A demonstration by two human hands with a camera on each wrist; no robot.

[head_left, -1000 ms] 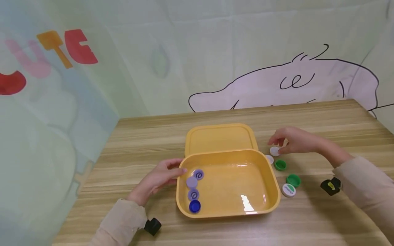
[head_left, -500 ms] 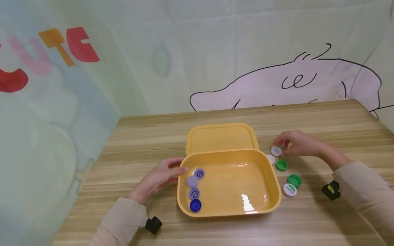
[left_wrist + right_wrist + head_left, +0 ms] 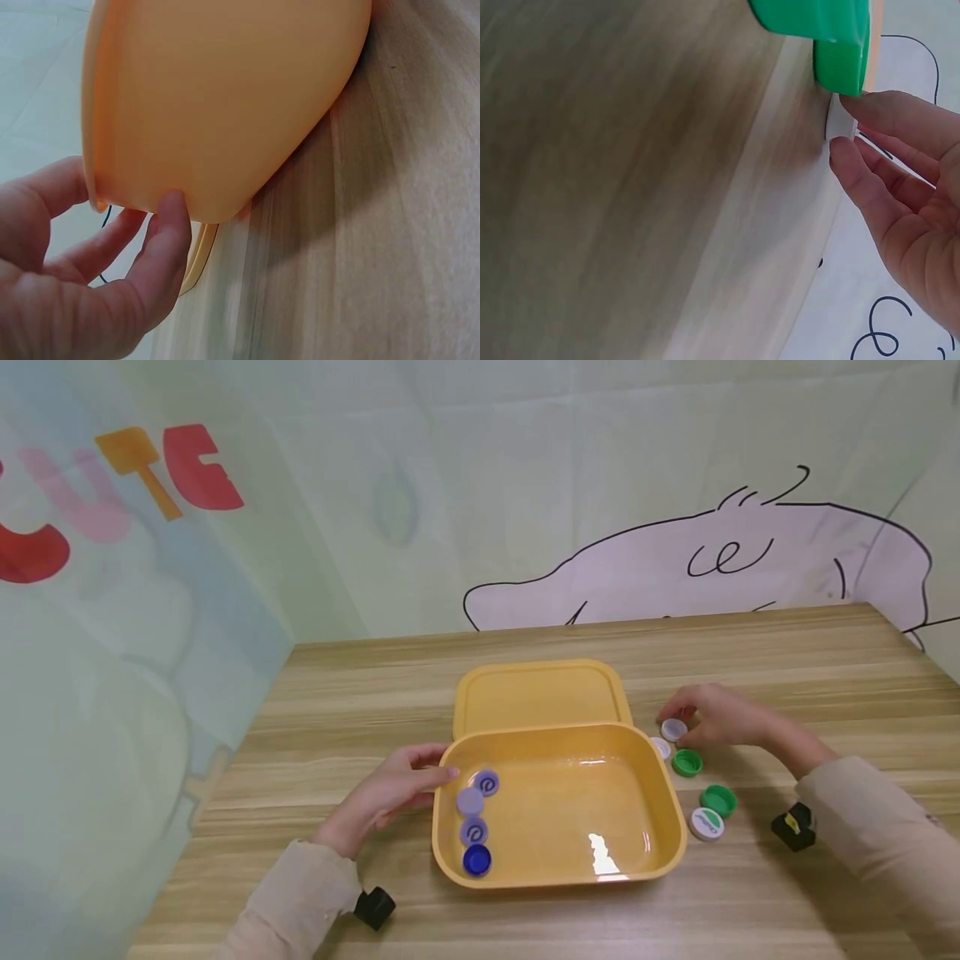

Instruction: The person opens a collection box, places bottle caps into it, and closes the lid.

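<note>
My left hand grips the left wall of a yellow plastic box, thumb over the rim and fingers against the outside, as the left wrist view confirms. Inside, along the left end, lie several bottle caps: light purple ones and a dark blue one. Right of the box, my right hand pinches a white bottle cap between thumb and fingers at table level. The right wrist view shows fingertips on both sides of that white cap.
A flat yellow lid lies behind the box. Beside the box's right wall sit another white cap, two green caps and a white cap with green print. A printed cloth hangs behind the wooden table.
My right hand drew slightly back to the right of the white cap, then came in left again with its fingers around it. The left hand stays on the box.
</note>
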